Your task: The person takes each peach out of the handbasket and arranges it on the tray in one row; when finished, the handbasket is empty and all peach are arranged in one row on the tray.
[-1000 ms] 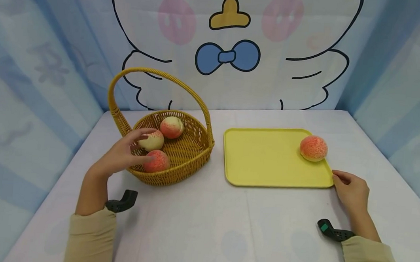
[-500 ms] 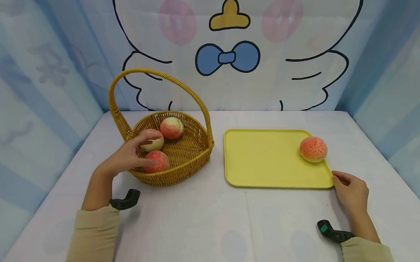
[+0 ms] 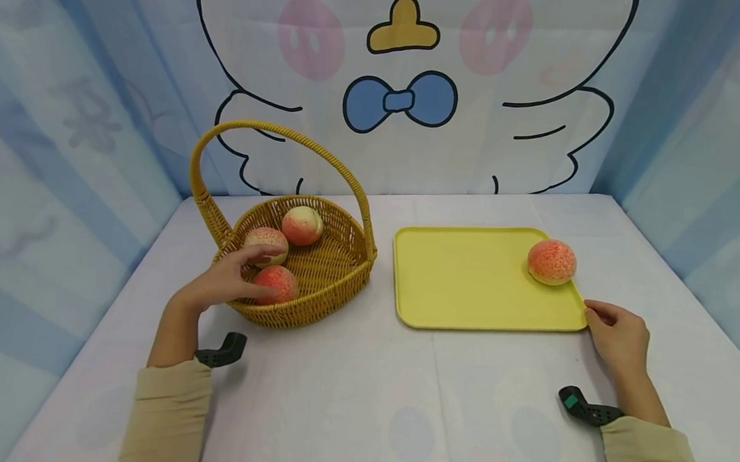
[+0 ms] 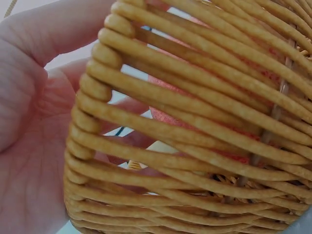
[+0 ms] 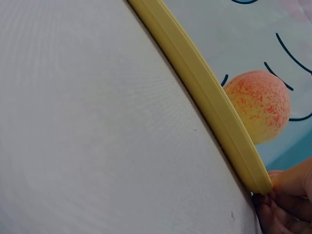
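Note:
My left hand (image 3: 229,277) reaches over the near left rim of a woven basket (image 3: 335,295). The thumb lies across the near red peach (image 3: 281,284), while the fingers spread over the pale-and-red peach (image 3: 263,239) behind it. A gap shows between the fingers and the near peach. In the left wrist view the basket wall (image 4: 185,141) hides part of the hand (image 4: 29,161). A third peach (image 3: 303,225) sits farther back in the basket. My right hand (image 3: 620,338) pinches the near right corner of a yellow tray (image 3: 462,278), on which another peach (image 3: 552,262) rests at the right edge.
The basket's tall arched handle (image 3: 287,132) rises above the peaches. Basket and tray stand apart on a white tablecloth (image 3: 361,391). A cartoon-printed curtain (image 3: 399,156) hangs behind the table, and blue curtains (image 3: 53,172) flank it.
My left hand has moved a little right and its fingers have come down closer to the near peach. The peach behind has turned slightly. The right hand and tray look unmoved.

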`<state>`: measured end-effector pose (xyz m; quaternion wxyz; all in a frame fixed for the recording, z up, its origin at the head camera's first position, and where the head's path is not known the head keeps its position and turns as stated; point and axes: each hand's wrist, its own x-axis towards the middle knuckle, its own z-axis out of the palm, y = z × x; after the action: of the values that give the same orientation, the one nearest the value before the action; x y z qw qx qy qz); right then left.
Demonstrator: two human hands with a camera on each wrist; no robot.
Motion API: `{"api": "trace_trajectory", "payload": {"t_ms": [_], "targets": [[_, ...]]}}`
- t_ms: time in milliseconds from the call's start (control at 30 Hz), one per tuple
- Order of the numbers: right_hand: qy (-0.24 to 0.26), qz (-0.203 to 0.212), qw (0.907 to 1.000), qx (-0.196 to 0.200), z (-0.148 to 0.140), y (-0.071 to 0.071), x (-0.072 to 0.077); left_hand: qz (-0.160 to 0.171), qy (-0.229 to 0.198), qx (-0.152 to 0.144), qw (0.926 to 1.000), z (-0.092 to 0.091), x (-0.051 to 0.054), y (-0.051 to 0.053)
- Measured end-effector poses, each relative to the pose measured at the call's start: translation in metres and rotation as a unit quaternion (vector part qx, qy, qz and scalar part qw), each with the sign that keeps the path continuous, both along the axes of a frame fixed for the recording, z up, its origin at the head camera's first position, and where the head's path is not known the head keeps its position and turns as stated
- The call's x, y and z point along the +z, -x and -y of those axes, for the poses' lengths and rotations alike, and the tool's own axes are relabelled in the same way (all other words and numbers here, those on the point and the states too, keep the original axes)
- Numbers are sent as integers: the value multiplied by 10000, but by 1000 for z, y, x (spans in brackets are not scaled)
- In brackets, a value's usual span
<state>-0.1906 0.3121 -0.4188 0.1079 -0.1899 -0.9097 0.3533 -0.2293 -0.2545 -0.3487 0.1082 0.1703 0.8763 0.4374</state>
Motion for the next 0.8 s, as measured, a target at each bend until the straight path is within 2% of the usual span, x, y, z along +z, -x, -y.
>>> {"api": "trace_trajectory", "payload": {"t_ms": [433,667,800], "targets": [[-9,158,9999,-45,-3,2,-4,-168,299,-170,9993,0,0,0],[118,173,9997,-87,-1,1,-1,-224,1029,-122,9944,-2,-1,0],[170,170,9996,-119,0,1,0,-215,1168,-84,9929,-3,-2,1]]}}
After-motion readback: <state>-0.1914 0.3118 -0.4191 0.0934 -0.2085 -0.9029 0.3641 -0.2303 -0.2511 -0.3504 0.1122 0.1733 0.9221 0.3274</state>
